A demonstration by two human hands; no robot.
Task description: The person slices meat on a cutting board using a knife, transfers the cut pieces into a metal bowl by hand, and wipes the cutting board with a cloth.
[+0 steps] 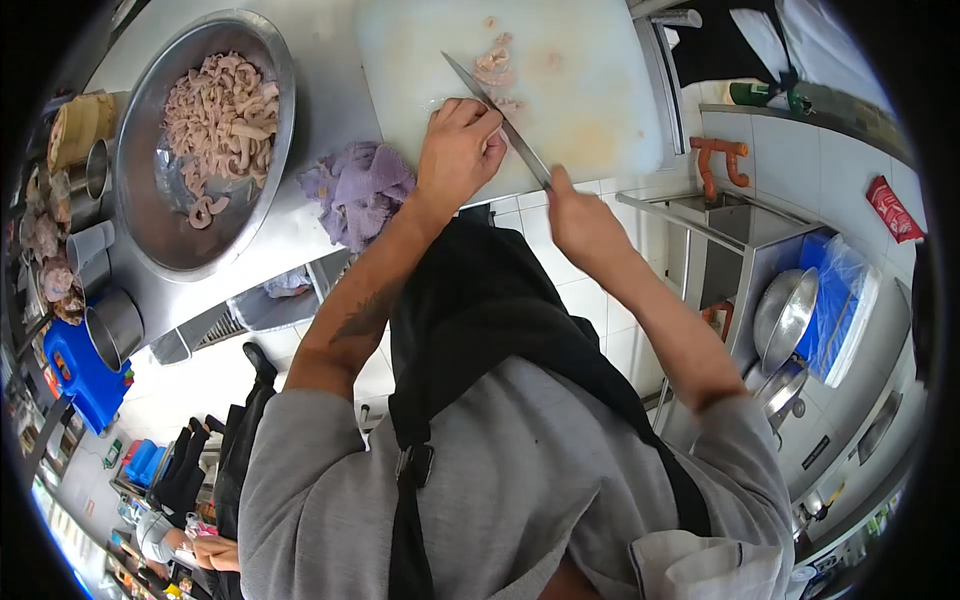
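My right hand is closed round the handle of a long kitchen knife, its blade slanting up and left over the white cutting board. Beside the blade, my left hand has its fingers curled down on the board; what lies under them is mostly hidden. Small cut pieces of pale pink meat lie just beyond the blade. A large steel bowl to the left contains a heap of pale curled meat strips. Between bowl and board sits a crumpled purple cloth.
Steel pots and a plastic cup line the counter's left end, above a blue container. On the right are a metal rack, orange pipes and a strainer. Other people are at lower left.
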